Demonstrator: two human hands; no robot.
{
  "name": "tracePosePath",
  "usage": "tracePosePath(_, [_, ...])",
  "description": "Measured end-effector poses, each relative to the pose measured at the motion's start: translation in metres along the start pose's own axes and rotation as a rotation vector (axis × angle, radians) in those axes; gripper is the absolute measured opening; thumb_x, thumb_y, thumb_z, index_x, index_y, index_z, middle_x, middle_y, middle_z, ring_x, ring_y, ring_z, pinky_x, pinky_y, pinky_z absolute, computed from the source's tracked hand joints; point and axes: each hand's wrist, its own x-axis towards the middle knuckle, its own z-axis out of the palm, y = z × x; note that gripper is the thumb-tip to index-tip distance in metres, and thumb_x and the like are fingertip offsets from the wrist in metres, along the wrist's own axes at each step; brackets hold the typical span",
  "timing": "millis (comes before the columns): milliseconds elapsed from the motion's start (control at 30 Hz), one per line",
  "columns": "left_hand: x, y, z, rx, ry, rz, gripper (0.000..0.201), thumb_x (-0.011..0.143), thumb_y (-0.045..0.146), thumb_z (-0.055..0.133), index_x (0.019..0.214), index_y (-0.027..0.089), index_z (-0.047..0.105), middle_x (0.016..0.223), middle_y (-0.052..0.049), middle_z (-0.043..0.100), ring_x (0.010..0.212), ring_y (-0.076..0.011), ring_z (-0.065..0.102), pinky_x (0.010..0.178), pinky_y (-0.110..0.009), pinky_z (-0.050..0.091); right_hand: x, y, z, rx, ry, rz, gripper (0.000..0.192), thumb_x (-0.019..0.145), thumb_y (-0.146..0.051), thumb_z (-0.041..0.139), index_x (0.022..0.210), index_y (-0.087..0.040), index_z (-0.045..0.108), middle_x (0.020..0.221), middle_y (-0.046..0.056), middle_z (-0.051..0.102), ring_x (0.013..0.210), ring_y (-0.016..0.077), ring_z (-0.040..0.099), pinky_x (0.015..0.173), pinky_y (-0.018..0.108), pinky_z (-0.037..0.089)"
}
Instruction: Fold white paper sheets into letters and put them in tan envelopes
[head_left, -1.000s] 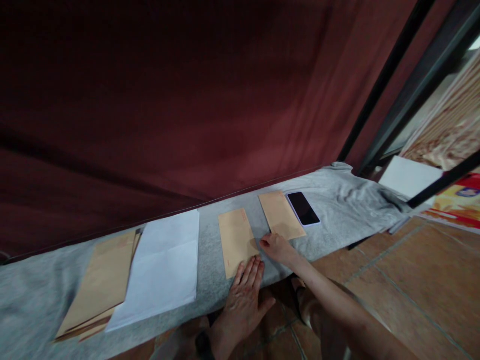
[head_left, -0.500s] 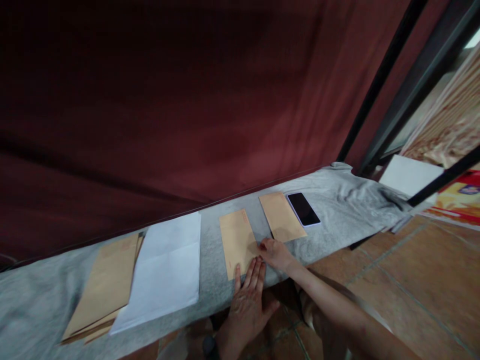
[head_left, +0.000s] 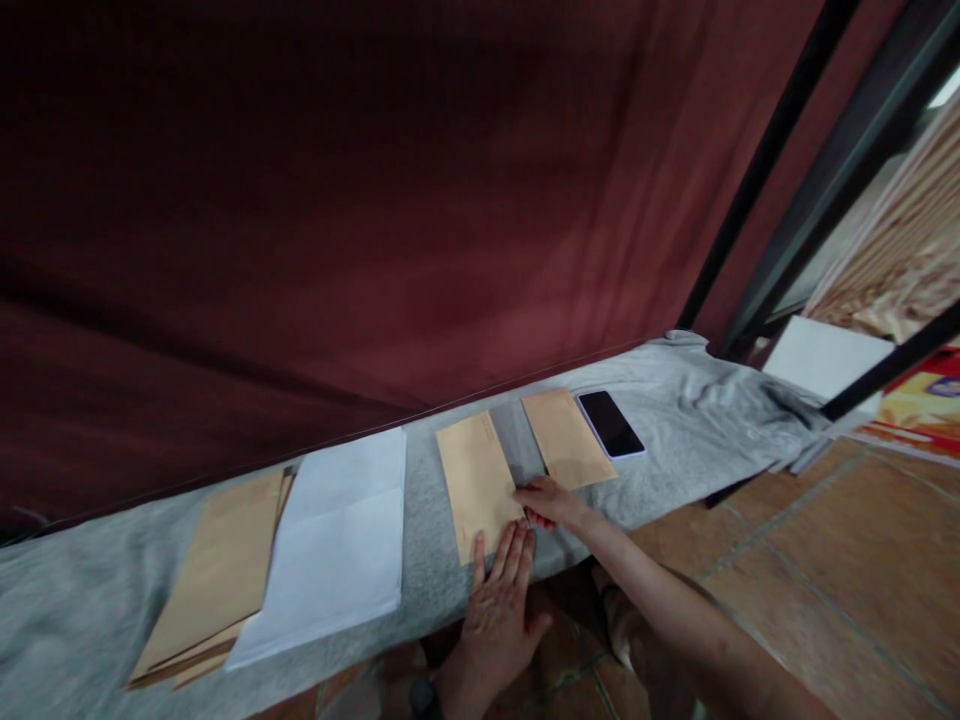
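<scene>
Currently the brown envelope (head_left: 474, 470) lies flat just below and right of the frame's centre, on a grey cloth (head_left: 427, 530) that runs across the lower part of the picture. The left hand (head_left: 501, 610), at bottom centre, rests its extended, slightly parted fingers on the envelope's lower end, the thumb held out to the side. The right hand (head_left: 551, 503), just above and to the right, has its fingers curled at the envelope's right edge; whether they pinch the paper I cannot tell. Right of centre lies a second envelope (head_left: 568, 436), with a phone (head_left: 611, 424), screen dark, close beside its right edge. In the lower left, a white paper sheet (head_left: 330, 540) partly covers a stack of envelopes (head_left: 217, 560). A dark red curtain (head_left: 375, 200) fills most of the upper frame.
</scene>
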Motion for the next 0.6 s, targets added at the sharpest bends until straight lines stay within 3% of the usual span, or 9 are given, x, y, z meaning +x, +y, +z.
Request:
tracePosePath(167, [0.001, -0.001, 0.0, 0.006, 0.01, -0.01, 0.091, 0.089, 0.035, 0.055, 0.16, 0.02, 0.001, 0.164, -0.011, 0.022, 0.152, -0.0303, 0.021, 0.119, -0.066, 0.023, 0.0, 0.001, 0.005, -0.157, 0.05, -0.082, 0.022, 0.084, -0.014, 0.055, 0.064, -0.015, 0.065, 0.064, 0.002, 0.067, 0.064, 0.014, 0.063, 0.058, 0.021, 0.043])
tracePosePath(367, [0.013, -0.011, -0.009, 0.048, -0.054, 0.037, 0.08, 0.092, 0.029, 0.054, 0.159, 0.017, 0.013, 0.164, -0.011, 0.025, 0.152, -0.0279, 0.021, 0.12, -0.062, 0.027, 0.005, -0.003, 0.008, -0.324, 0.152, -0.07, 0.025, 0.09, -0.016, 0.05, 0.079, -0.014, 0.072, 0.081, 0.009, 0.075, 0.077, 0.0184, 0.069, 0.062, 0.023, 0.042])
tracePosePath(600, [0.013, -0.011, -0.002, 0.027, -0.004, 0.032, 0.075, 0.097, 0.046, 0.048, 0.158, 0.017, 0.016, 0.164, -0.011, 0.024, 0.152, -0.0274, 0.021, 0.121, -0.062, 0.026, -0.003, 0.001, 0.01, -0.511, 0.29, -0.065, 0.023, 0.094, -0.022, 0.051, 0.098, -0.013, 0.072, 0.103, 0.016, 0.075, 0.097, 0.0261, 0.071, 0.075, 0.028, 0.047])
